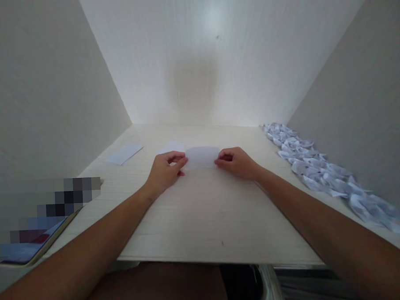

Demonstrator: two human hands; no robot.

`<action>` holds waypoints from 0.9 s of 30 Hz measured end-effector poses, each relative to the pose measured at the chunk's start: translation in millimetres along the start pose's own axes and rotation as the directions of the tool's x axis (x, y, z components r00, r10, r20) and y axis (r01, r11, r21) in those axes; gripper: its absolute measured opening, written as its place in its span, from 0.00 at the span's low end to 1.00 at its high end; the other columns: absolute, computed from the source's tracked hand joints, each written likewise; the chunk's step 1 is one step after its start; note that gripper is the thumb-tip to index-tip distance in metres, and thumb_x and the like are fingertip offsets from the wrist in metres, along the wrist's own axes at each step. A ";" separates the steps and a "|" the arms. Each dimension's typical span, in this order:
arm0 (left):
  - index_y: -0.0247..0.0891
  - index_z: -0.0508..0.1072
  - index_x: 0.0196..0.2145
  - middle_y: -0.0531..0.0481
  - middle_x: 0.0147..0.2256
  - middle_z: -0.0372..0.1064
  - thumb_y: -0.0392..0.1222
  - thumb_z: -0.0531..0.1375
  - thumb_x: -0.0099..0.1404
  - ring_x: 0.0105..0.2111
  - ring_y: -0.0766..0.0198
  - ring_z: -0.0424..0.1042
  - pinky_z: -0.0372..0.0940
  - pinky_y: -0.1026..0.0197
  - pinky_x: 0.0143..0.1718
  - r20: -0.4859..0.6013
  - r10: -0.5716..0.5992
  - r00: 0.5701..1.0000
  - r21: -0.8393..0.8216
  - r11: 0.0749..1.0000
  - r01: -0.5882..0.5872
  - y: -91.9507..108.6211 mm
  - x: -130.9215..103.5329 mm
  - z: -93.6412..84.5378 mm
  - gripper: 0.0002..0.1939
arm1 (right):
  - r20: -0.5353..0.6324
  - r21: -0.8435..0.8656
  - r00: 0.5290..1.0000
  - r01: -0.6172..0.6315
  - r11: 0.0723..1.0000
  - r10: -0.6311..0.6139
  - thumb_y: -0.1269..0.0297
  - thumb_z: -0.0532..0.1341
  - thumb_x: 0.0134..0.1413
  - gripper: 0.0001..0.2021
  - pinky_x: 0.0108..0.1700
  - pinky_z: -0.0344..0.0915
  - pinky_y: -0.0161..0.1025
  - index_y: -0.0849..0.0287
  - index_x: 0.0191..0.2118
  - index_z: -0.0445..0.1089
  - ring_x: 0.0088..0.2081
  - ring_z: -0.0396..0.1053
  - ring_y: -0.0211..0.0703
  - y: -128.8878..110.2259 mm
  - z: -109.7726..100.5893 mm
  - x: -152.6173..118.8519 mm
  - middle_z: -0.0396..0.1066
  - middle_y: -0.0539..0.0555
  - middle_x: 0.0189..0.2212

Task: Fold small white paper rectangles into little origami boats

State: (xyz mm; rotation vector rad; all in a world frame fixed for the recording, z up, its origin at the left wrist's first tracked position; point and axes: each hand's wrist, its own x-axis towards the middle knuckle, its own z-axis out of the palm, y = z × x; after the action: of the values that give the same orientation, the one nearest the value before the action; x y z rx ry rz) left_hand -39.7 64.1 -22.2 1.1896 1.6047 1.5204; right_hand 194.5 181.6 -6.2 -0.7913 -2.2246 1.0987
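Note:
A small white sheet of paper (pixel 202 157) is held up between both hands over the middle of the table, its upper edge slightly curved. My left hand (pixel 168 168) pinches its left edge between thumb and fingers. At the right edge, my right hand (pixel 235 162) grips it the same way. Behind my left hand, another white paper (pixel 173 146) lies partly hidden on the table. Farther left, a separate white paper (pixel 124 153) rests flat.
Along the right side of the pale table (pixel 190 230) runs a long heap of folded or crumpled white paper pieces (pixel 320 167). A device with a screen (pixel 35 245), partly pixelated, stands at the left edge. Walls enclose the back and both sides.

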 end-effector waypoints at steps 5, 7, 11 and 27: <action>0.37 0.78 0.33 0.48 0.31 0.75 0.50 0.71 0.48 0.32 0.57 0.74 0.71 0.60 0.24 -0.015 0.060 0.998 -0.003 0.998 -0.060 3.2 1.0 1.2 0.18 | -0.004 -0.052 1.000 0.022 0.998 -0.022 0.56 0.64 0.50 0.11 0.30 0.59 0.36 0.58 0.25 0.69 0.26 0.63 0.37 -1.2 0.1 1.0 0.68 0.49 0.22; 0.36 0.78 0.34 0.48 0.31 0.75 0.48 0.71 0.48 0.34 0.57 0.74 0.71 0.61 0.24 -0.002 0.068 0.998 0.003 0.998 -0.068 3.4 0.6 0.6 0.17 | 0.000 -0.082 0.999 0.033 0.996 -0.033 0.56 0.64 0.50 0.11 0.30 0.60 0.36 0.58 0.26 0.70 0.26 0.64 0.38 -2.1 -0.2 0.8 0.69 0.49 0.22; 0.36 0.79 0.35 0.48 0.31 0.75 0.44 0.71 0.47 0.32 0.59 0.74 0.70 0.63 0.23 0.041 0.068 0.997 0.022 0.997 -0.069 2.0 -0.4 -1.1 0.17 | 0.009 -0.145 0.999 0.053 0.988 -0.052 0.58 0.65 0.50 0.10 0.31 0.61 0.36 0.59 0.26 0.71 0.26 0.65 0.38 -4.1 -0.9 -0.2 0.70 0.50 0.22; 0.36 0.77 0.31 0.49 0.29 0.74 0.42 0.69 0.49 0.25 0.65 0.71 0.67 0.63 0.25 0.101 0.084 0.991 0.116 0.989 -0.096 -3.2 2.1 -6.6 0.11 | 0.020 -0.217 0.997 0.075 0.973 -0.073 0.61 0.65 0.52 0.08 0.34 0.63 0.37 0.59 0.26 0.72 0.27 0.68 0.39 -5.8 -1.2 -1.5 0.73 0.51 0.24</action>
State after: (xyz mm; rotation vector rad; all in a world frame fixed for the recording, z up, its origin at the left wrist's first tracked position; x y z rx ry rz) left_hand -47.1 63.5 -24.1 1.3979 1.6176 1.4148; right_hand 194.8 178.3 -1.1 -0.7844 -2.3926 0.8363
